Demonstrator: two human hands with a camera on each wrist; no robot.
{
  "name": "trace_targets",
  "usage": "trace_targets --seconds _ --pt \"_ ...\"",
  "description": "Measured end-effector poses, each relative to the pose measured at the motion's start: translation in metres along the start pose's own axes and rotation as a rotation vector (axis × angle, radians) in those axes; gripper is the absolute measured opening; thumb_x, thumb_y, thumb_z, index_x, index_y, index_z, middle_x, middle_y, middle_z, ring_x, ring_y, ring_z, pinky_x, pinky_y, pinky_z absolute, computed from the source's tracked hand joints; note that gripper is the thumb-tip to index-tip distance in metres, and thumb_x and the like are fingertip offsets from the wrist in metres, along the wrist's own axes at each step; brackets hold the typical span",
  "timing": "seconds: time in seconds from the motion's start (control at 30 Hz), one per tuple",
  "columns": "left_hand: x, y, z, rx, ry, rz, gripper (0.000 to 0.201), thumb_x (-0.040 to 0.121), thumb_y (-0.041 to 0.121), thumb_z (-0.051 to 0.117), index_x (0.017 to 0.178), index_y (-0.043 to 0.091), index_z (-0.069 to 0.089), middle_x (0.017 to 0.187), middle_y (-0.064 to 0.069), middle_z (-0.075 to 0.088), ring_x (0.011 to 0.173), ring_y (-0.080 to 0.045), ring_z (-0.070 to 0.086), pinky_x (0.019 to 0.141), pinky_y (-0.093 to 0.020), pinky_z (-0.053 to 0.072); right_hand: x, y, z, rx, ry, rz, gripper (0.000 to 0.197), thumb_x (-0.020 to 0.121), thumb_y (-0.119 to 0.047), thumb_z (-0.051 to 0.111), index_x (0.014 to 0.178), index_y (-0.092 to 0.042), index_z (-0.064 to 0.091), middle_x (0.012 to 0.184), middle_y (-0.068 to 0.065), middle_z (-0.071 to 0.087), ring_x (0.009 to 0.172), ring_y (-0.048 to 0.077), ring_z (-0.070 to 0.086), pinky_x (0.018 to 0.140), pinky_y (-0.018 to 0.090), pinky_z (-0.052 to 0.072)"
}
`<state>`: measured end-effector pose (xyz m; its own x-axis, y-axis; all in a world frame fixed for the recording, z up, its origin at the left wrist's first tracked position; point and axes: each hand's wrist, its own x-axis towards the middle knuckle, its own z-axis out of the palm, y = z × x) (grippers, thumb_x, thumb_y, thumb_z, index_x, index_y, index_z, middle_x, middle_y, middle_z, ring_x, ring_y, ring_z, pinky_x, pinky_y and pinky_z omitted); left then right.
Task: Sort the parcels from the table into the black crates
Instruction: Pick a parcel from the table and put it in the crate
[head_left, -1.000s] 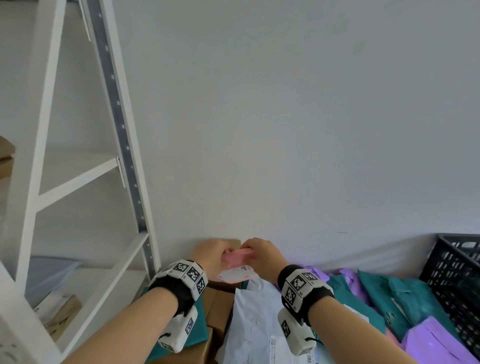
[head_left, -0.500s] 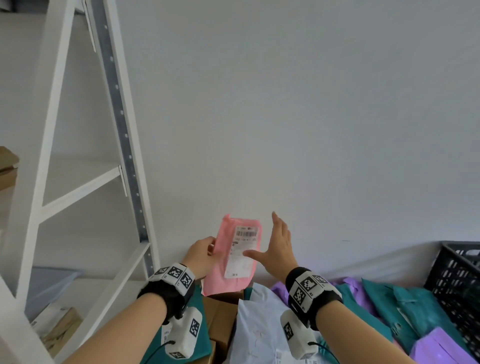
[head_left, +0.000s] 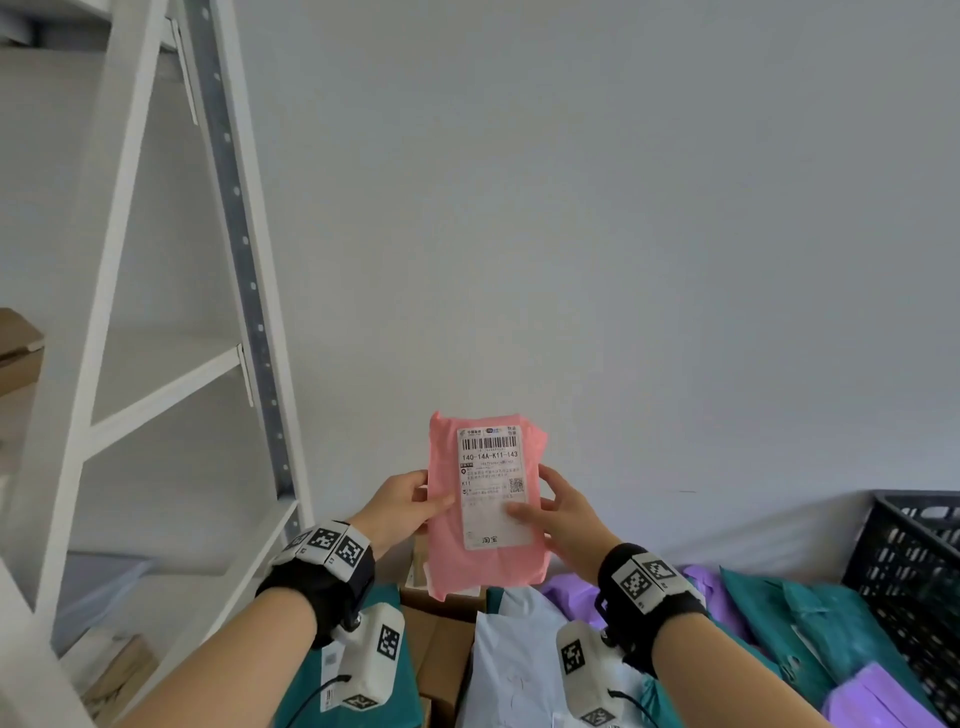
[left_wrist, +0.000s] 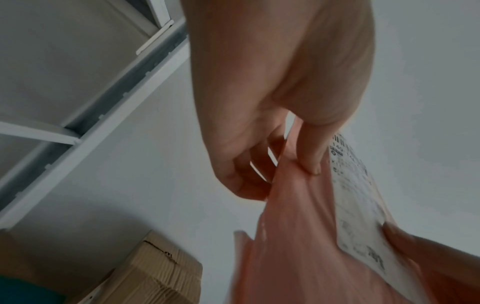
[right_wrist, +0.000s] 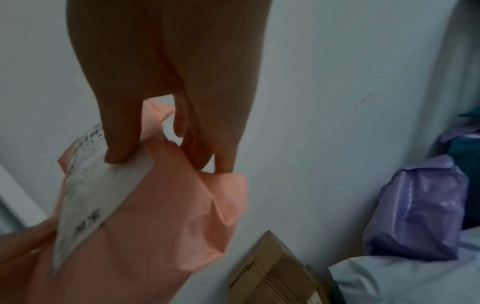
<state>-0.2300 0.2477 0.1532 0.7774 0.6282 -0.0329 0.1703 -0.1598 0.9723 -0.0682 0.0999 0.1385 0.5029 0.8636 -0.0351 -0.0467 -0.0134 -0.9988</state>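
Note:
A pink plastic parcel (head_left: 447, 540) with a white shipping label (head_left: 493, 488) facing me is held upright in front of the wall, above the pile. My left hand (head_left: 410, 501) pinches its left edge, thumb on the front, fingers behind (left_wrist: 259, 164). My right hand (head_left: 556, 512) grips the right edge with its thumb on the label (right_wrist: 122, 148). A black crate (head_left: 914, 582) shows at the right edge of the head view. The parcel's back is hidden.
Below the hands lie teal (head_left: 810, 618), purple (head_left: 878, 701) and pale blue (head_left: 514, 654) bags and cardboard boxes (head_left: 441, 649). A white metal shelving rack (head_left: 156, 364) stands at the left. A bare grey wall is close behind the parcel.
The pink parcel has been lifted from the pile and turned upright with its label towards me. My right hand, open half a second ago, now grips its right edge.

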Motion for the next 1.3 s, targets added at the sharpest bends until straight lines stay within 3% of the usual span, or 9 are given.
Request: trace_targets --seconds 0.17,0.23,0.37,0.47,0.57,0.67,0.87,1.3 --pt "0.000 0.005 -0.002 -0.011 0.066 0.026 0.021 0.091 0.014 0.060 0.111 0.019 0.056 0.106 -0.008 0.068 0.100 -0.024 0.066 0.090 -0.044 0.054 -0.002 -0.008 0.003 0.094 -0.032 -0.048 0.056 0.081 0.008 0.067 0.125 -0.021 0.049 0.109 0.017 0.069 0.100 0.031 0.068 0.082 0.045 0.057" --pt "-0.001 0.008 -0.001 -0.015 0.116 0.050 0.025 0.090 0.016 0.062 0.113 0.020 0.053 0.105 -0.009 0.067 0.098 -0.024 0.066 0.085 -0.042 0.056 0.000 -0.008 0.007 0.063 0.029 -0.079 0.058 0.080 0.007 0.068 0.128 -0.019 0.048 0.107 0.015 0.070 0.098 0.030 0.068 0.081 0.045 0.057" --pt "-0.003 0.013 -0.002 0.003 0.123 0.077 0.039 0.086 0.021 0.068 0.121 0.021 0.051 0.106 -0.009 0.066 0.099 -0.022 0.065 0.081 -0.037 0.057 0.005 -0.013 0.015 -0.060 0.176 -0.137 0.069 0.077 0.002 0.072 0.132 -0.028 0.043 0.104 0.009 0.069 0.098 0.023 0.067 0.083 0.046 0.057" --pt "-0.002 0.013 -0.004 0.064 0.120 0.093 0.058 0.078 0.014 0.076 0.124 0.030 0.046 0.106 -0.007 0.062 0.100 -0.020 0.062 0.080 -0.038 0.057 0.005 -0.018 0.021 -0.138 0.246 -0.195 0.070 0.077 0.001 0.072 0.133 -0.029 0.041 0.101 0.008 0.067 0.093 0.016 0.066 0.079 0.037 0.058" --pt "-0.002 0.015 -0.005 0.073 0.167 0.122 0.065 0.076 0.008 0.077 0.128 0.031 0.045 0.105 -0.008 0.062 0.100 -0.022 0.062 0.082 -0.042 0.057 0.004 -0.022 0.026 -0.174 0.305 -0.227 0.069 0.078 -0.002 0.073 0.133 -0.030 0.041 0.099 0.007 0.066 0.092 0.018 0.066 0.079 0.039 0.058" --pt "-0.002 0.017 -0.006 0.075 0.204 0.148 0.067 0.077 0.005 0.076 0.132 0.026 0.045 0.103 -0.008 0.062 0.100 -0.023 0.062 0.084 -0.045 0.056 0.005 -0.026 0.031 -0.224 0.337 -0.251 0.068 0.079 -0.005 0.073 0.135 -0.030 0.042 0.102 0.004 0.065 0.096 0.019 0.064 0.083 0.042 0.057" --pt "-0.002 0.020 -0.009 0.071 0.220 0.182 0.066 0.076 0.003 0.075 0.132 0.024 0.046 0.102 -0.007 0.062 0.100 -0.023 0.061 0.084 -0.045 0.056 0.002 -0.032 0.036 -0.288 0.375 -0.274 0.062 0.080 -0.008 0.073 0.133 -0.027 0.045 0.102 0.001 0.065 0.096 0.017 0.063 0.081 0.038 0.057" --pt "0.003 0.018 -0.011 0.082 0.181 0.198 0.066 0.077 0.004 0.075 0.133 0.023 0.046 0.106 -0.007 0.061 0.102 -0.022 0.060 0.080 -0.041 0.057 -0.004 -0.031 0.041 -0.307 0.434 -0.263 0.058 0.080 -0.010 0.074 0.130 -0.022 0.048 0.105 0.004 0.065 0.094 0.019 0.063 0.082 0.039 0.057"
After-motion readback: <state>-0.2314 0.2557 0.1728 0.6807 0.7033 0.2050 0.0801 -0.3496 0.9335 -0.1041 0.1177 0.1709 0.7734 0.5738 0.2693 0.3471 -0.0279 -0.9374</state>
